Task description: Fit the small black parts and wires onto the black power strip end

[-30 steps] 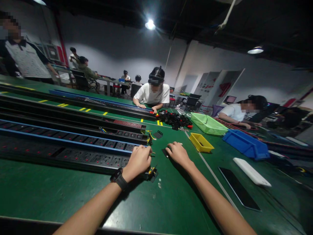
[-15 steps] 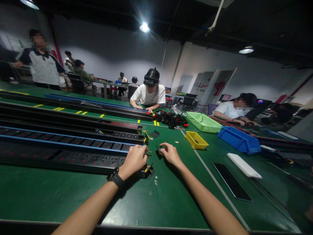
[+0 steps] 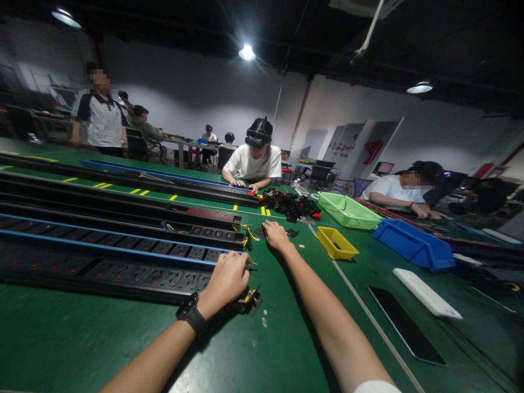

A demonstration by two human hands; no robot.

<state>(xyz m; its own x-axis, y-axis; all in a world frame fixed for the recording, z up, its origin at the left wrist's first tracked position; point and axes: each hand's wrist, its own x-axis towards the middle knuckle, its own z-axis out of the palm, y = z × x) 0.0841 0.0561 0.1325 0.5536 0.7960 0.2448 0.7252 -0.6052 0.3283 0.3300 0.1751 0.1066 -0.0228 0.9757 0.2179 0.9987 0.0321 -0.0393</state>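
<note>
My left hand [image 3: 225,281], with a black watch on the wrist, is curled over the right end of the nearest long black power strip [image 3: 102,270], where yellow and coloured wires [image 3: 250,297] stick out. My right hand [image 3: 275,234] is stretched far forward, its fingers bent down onto the green table beside a small black end plate [image 3: 292,232]. What lies under those fingers is hidden. More long power strips [image 3: 123,218], some with blue rails, run leftward across the table.
A yellow bin [image 3: 337,243], a green basket [image 3: 349,209] and a blue bin [image 3: 413,245] stand at the right, behind a white bar [image 3: 426,293] and a dark phone [image 3: 405,327]. A pile of black parts [image 3: 291,203] lies beyond. Several people sit and stand around the far tables.
My right hand has left the spot beside my left hand and reached forward to the far small black plate. My left hand stays on the strip's end. The view shifted slightly.
</note>
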